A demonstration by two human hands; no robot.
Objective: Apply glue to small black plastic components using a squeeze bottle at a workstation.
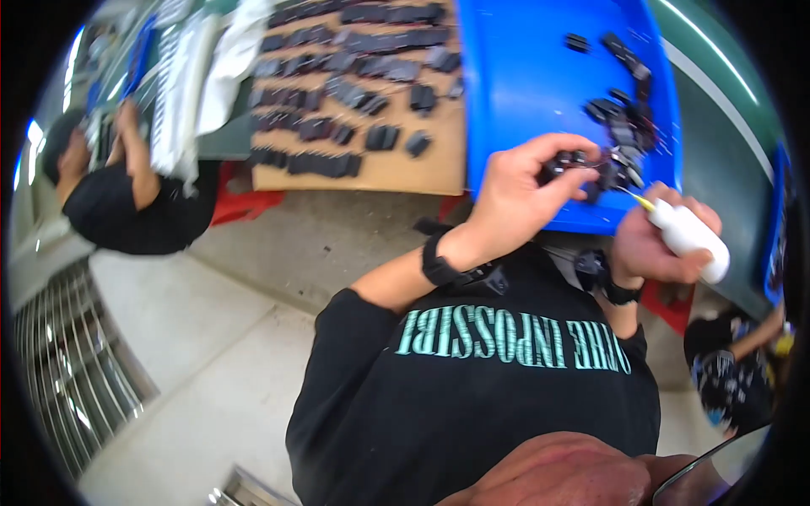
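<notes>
My left hand is closed over the near edge of the blue tray. Between its thumb and fingers sits a small black part; what kind it is, I cannot make out. In my right hand is a white squeeze bottle, tilted so that its yellow nozzle with a thin tip points up and left. That tip ends close to the held part; whether they touch, I cannot tell. Several loose black parts lie heaped in the tray just beyond both hands.
Rows of black block-like parts cover a brown board left of the tray. White sheet material lies farther left. One person works at the far left, another at the right. A metal grate is at lower left.
</notes>
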